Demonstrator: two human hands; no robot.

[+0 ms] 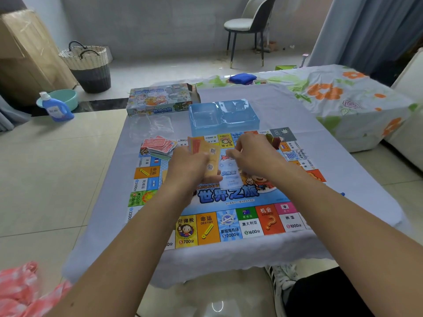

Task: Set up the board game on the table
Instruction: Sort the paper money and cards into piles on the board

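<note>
Game board point(231, 202) lies flat on the cloth-covered table point(309, 143), left hand point(190, 165) grips a fanned stack of paper money point(206, 154) above it, right hand point(254, 156) pinches a pale note point(230, 177), red cards point(158, 145) heaped at the board's far left corner, blue plastic tray point(223, 117) and game box point(160, 99) beyond.

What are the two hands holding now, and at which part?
The left hand grips a stack of paper play money at its lower end. The right hand pinches one pale banknote by its top edge.
</note>
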